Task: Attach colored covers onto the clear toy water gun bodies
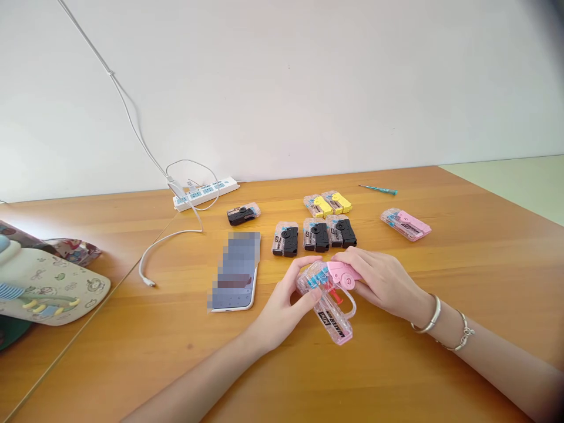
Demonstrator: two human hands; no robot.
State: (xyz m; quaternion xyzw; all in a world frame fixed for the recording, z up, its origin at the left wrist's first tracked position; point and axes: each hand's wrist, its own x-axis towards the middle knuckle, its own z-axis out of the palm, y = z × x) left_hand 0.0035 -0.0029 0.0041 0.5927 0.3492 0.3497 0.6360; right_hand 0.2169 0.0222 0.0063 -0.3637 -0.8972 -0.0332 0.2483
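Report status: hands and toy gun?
Left hand and right hand both holding toy gun. Gun clear, pink top. Phone off to its left, not touching.

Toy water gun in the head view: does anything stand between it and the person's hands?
Nothing visible does: the left hand and the right hand both hold the clear toy water gun directly.

Eight clear toy guns show: four black-trimmed guns (316,235), two yellow-trimmed guns (318,206) and one pink-trimmed gun (408,224) on the surface (396,364), and one held pink gun (343,275) between the left hand (279,308) and right hand (379,282). There is one phone (233,288), one screwdriver (379,189), one power strip (205,194).
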